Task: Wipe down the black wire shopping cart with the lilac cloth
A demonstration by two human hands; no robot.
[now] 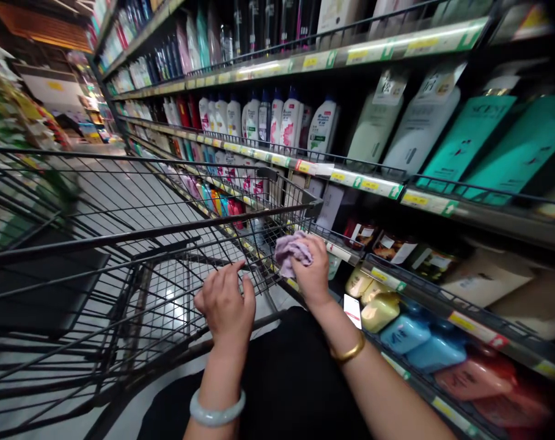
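Observation:
A crumpled light-purple cloth (pixel 292 253) is bunched in my right hand (pixel 315 269), close to the front rail of a lower shelf. My left hand (pixel 229 299) is in front of the wire side of a black shopping cart (pixel 149 235), its fingers apart and slightly bent, with nothing in them. Whether its fingertips touch the wires I cannot tell. A pale bangle (pixel 217 415) circles my left wrist and a gold bangle (pixel 348 353) my right.
Shelves run along the right, with a price-tag rail (pixel 351 177) and wire guards. White shampoo bottles (pixel 321 128), teal pump bottles (pixel 467 140) and blue bottles (pixel 406 333) stand on them. The cart fills the left side over a tiled floor (pixel 167 305). Packaged goods (pixel 23 104) line the far left.

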